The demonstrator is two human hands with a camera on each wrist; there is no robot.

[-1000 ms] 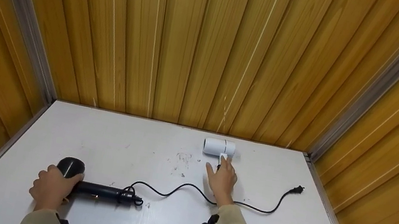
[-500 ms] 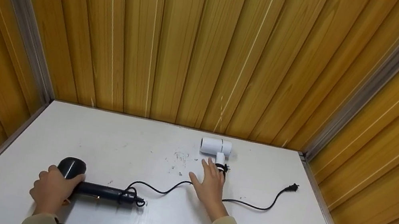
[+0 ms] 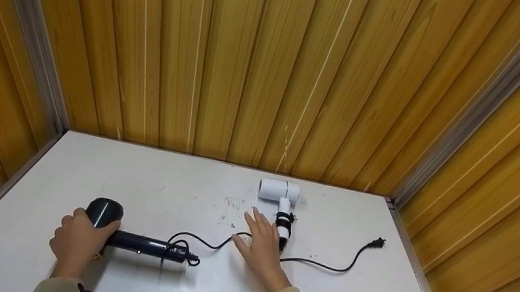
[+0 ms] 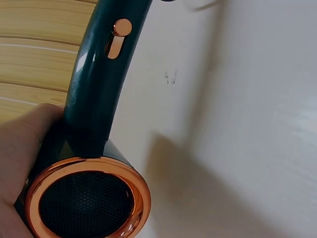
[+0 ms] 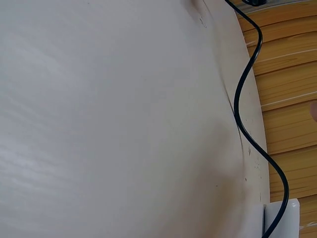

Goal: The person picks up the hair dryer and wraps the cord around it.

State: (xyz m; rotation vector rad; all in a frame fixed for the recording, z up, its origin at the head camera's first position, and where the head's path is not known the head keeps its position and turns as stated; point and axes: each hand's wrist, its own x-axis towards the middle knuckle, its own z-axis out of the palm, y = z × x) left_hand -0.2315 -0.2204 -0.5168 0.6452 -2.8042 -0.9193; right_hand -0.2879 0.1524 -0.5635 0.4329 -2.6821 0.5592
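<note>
1. At the near left, grips the dark hair dryer (image 3: 138,243) with the left hand (image 3: 78,238), clamped round the barrel; looks held just off the tabletop (image 3: 129,171), judging by the shadow below.
2. From that hand, stretches the handle's long axis rightward, roughly parallel to the tabletop's far edge, with the cord end toward the right hand (image 3: 262,249) but well apart from it.
3. Across the handle, sets the barrel near-to-far: copper-ringed grille (image 4: 86,206) toward the body, opposite end away.
4. Between the hands, trails the black cord (image 5: 236,104) from the handle's end, passing beneath the right hand toward the plug (image 3: 377,243); cannot tell whether touching.
5. Right of centre, keeps the right hand empty, with fingers spread.
6. Just beyond, shows a white hair dryer (image 3: 284,204), nearer the right hand, with handle pointing bodyward and barrel lying left-to-right; contact with the fingers not clear.
</note>
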